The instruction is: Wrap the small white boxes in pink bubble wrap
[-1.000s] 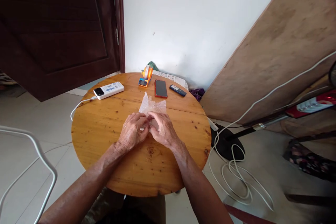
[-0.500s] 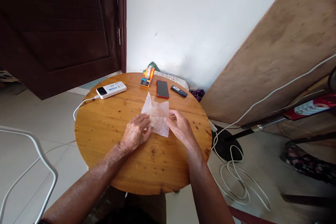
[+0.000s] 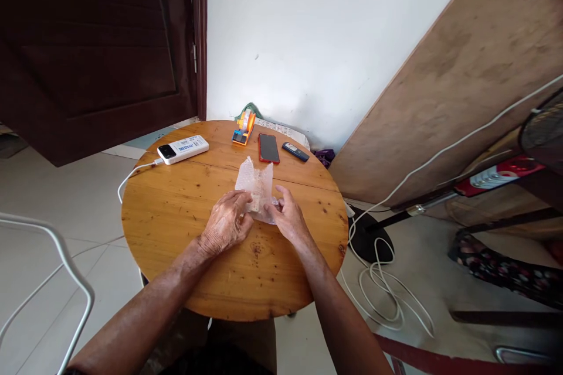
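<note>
A small sheet of clear bubble wrap [image 3: 257, 179] lies on the round wooden table in front of me, with its far corners standing up. My left hand [image 3: 226, 217] rests at its left edge, fingers bent over the plastic and pressing it down. On the other side, my right hand [image 3: 288, 214] pinches the right edge between thumb and fingers, and the plastic there is folded inward. Whether something lies inside the wrap I cannot make out.
Along the table's [image 3: 176, 199] far side are a white power bank [image 3: 183, 149] with a cable, an orange tape dispenser [image 3: 243, 128], a red-edged phone [image 3: 268, 148] and a dark blue handheld device [image 3: 295, 151]. A loose white cable [image 3: 382, 281] coils on the floor at right.
My right hand has moved left and inward, folding the right side of the bubble wrap over. My left hand stays about where it was. The view has shifted slightly right.
</note>
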